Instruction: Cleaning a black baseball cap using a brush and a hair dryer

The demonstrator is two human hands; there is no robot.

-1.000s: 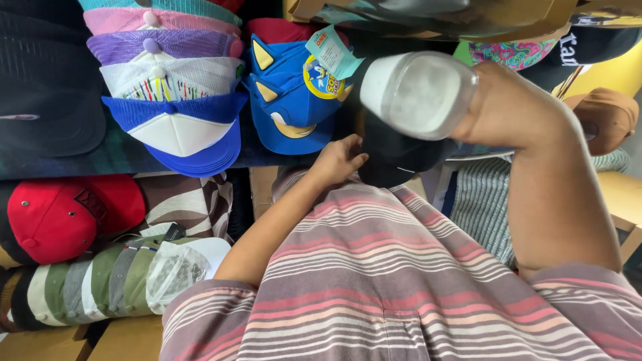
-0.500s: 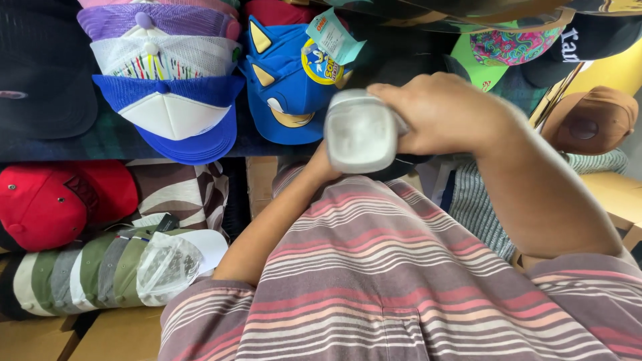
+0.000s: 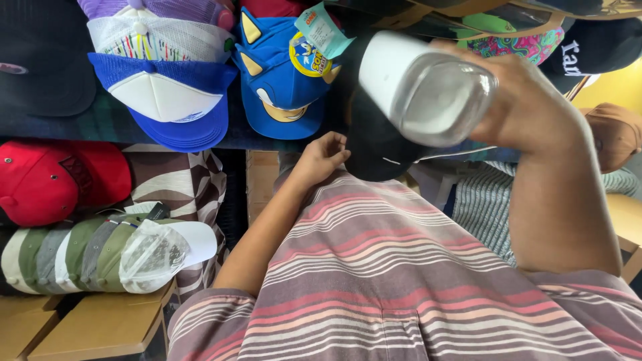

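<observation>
My right hand [image 3: 528, 100] is raised close to the camera and grips a clear bottle [image 3: 428, 90] with a white end, its base turned toward me. Lower down, my left hand [image 3: 322, 155] reaches forward over my striped shirt [image 3: 394, 267]. Its fingers curl on the edge of a black cap [image 3: 374, 144], which lies below the bottle and is partly hidden by it. A blue cap with yellow ears and a hang tag [image 3: 284, 73] sits just left of the black cap.
A blue-and-white mesh cap [image 3: 167, 100] tops a stack at upper left. A red cap [image 3: 60, 180] and a row of green and white caps [image 3: 100, 251] lie at left over cardboard boxes [image 3: 100, 327]. A brown cap [image 3: 615, 134] is at right.
The bottle dropped in front of my left hand half a second ago, then rose again up and to the right. My left hand stayed at the black cap.
</observation>
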